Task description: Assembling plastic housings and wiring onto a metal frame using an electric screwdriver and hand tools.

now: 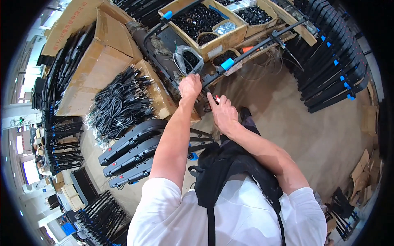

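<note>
A black tubular frame (256, 46) with blue tape wraps lies across the workbench in front of me. My left hand (190, 86) is closed at the near end of this frame, beside a clear plastic bag (187, 60) of small black parts. What its fingers pinch is hidden. To its right, my right hand (224, 113) curls its fingers with the index finger stretched toward the frame's end. A small red-and-white piece (218, 99) shows at its fingers; the rest of that item is covered by the hand.
Wooden bins (209, 44) of small black parts stand on the bench. Bundled black cables (119, 106) fill a box at left, beside a large cardboard carton (92, 69). Long black housings (135, 153) sit below. Black frames (334, 61) stand in a row at right.
</note>
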The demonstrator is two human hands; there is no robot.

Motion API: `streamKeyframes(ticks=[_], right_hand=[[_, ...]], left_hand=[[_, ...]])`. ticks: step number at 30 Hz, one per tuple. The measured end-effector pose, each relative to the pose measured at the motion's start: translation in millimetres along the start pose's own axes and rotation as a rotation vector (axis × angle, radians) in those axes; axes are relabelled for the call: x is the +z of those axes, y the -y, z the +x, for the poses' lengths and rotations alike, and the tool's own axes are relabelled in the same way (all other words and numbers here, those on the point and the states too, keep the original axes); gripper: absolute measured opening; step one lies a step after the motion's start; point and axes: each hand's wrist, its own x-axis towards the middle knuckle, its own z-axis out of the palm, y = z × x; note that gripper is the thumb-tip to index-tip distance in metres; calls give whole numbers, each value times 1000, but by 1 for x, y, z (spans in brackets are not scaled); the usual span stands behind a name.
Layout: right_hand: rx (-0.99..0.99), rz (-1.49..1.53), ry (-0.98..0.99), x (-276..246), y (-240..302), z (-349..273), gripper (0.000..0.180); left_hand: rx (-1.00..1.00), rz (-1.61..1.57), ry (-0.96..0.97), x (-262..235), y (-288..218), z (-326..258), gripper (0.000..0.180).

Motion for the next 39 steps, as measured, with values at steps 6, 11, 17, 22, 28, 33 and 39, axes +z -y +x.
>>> streamKeyframes(ticks=[6, 11, 17, 22, 28, 33, 39], right_hand=[[16, 505, 194, -16, -30, 11, 79], [137, 1702, 604, 43, -79, 20, 99], [-29, 711, 574, 17, -79, 44, 83], [-10, 808, 513, 15, -109, 26, 38], [316, 705, 610, 50, -119, 91, 45], [466, 1342, 476, 220, -179, 157, 45], [853, 1526, 617, 259, -141, 189, 25]], left_hand=[[-50, -15, 2, -4, 9, 1, 50], [-91, -21, 8, 1, -4, -3, 47], [-93, 3, 31, -2, -3, 1, 46], [-121, -45, -9, 1, -11, 8, 45], [-153, -38, 76, -14, -4, 5, 41], [-43, -148, 170, -1, -26, 9, 40], [-140, -326, -340, -82, -11, 39, 25]])
